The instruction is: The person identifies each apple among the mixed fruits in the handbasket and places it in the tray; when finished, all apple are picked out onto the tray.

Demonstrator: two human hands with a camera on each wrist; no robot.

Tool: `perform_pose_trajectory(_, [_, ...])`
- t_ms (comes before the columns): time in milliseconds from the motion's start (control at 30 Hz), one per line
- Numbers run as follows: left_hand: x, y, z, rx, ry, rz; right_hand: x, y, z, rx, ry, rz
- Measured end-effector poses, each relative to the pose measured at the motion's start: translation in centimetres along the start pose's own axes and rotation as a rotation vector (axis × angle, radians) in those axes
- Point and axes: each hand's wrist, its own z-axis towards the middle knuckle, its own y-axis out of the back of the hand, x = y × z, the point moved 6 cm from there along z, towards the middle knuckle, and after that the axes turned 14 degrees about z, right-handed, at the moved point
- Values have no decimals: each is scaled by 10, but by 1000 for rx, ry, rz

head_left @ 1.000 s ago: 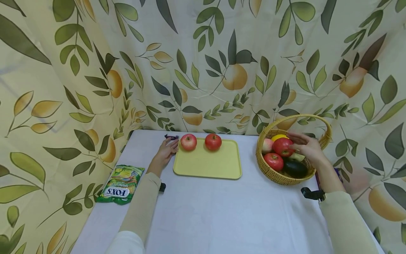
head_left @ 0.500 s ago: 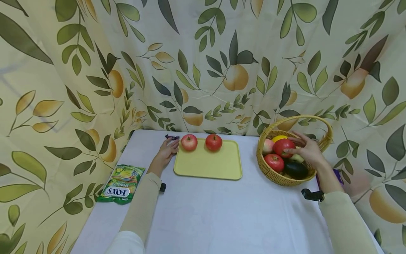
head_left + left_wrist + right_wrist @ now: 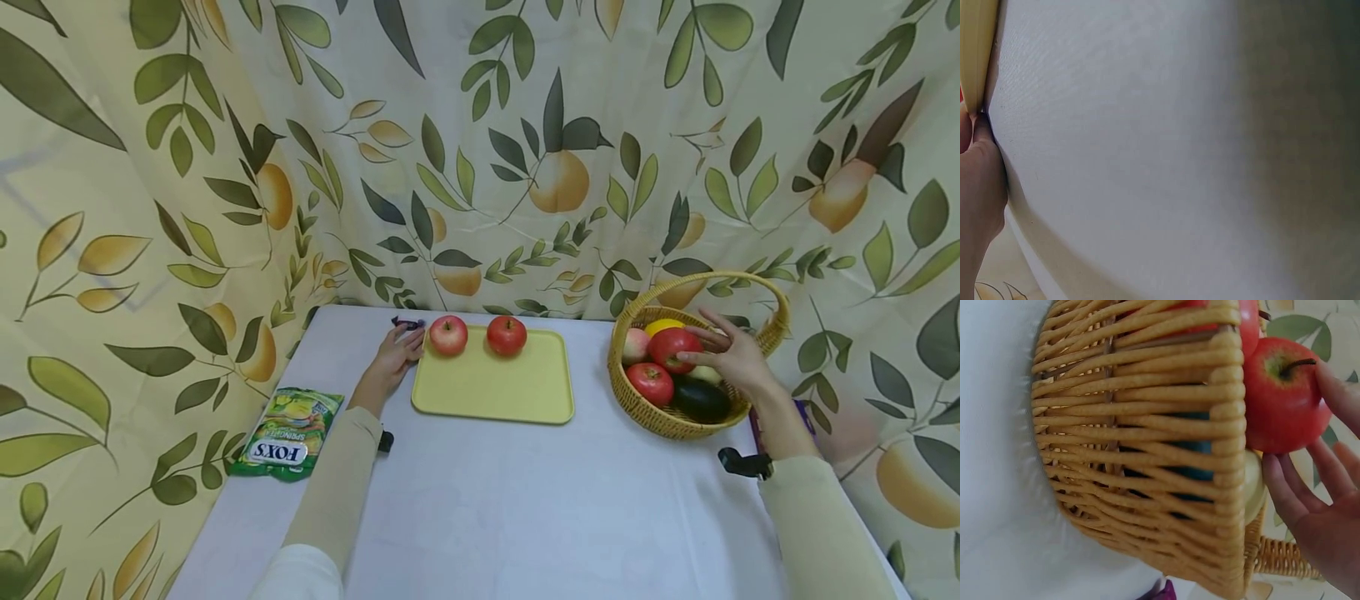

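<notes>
A yellow tray [image 3: 491, 392] lies on the white table and bears two red apples [image 3: 448, 336] along its back edge. My left hand [image 3: 393, 358] holds the tray's left edge; in the left wrist view, the tray's rim [image 3: 975, 56] runs down between the fingers [image 3: 982, 128]. At the right stands a wicker basket [image 3: 637, 417], filled with fruit and vegetables. My right hand [image 3: 738, 358] reaches into it and grips a red apple [image 3: 1285, 400], thumb on one side and fingers on the other. A second red apple [image 3: 649, 383] and an eggplant [image 3: 701, 400] lie below it.
A green FOX'S packet [image 3: 288, 433] lies at the left. A small dark-wrapped item [image 3: 407, 323] sits behind my left hand. A purple packet [image 3: 806, 417] is partly hidden behind my right forearm. The basket's handle [image 3: 712, 277] arches over its contents. A leaf-patterned curtain [image 3: 480, 167] hangs behind.
My right hand has shifted slightly to the right, and its thumb has come down to the front of the apple. The left hand and the tray have stayed in place.
</notes>
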Motion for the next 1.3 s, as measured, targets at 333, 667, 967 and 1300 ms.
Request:
perform_pose_trajectory(333, [-7, -2, -7, 22, 53, -15, -2, 4, 4, -53, 32, -73])
perform_pose_trajectory(667, [-9, -1, -7, 12, 47, -16, 4, -6, 4, -56, 59, 170])
perform_pose_trajectory(967, [-4, -3, -4, 11, 37, -17, 9, -8, -6, -55, 7, 569])
perform_pose_trajectory(1300, [1, -1, 0, 3, 33, -32, 19, -9, -20, -96, -64, 638])
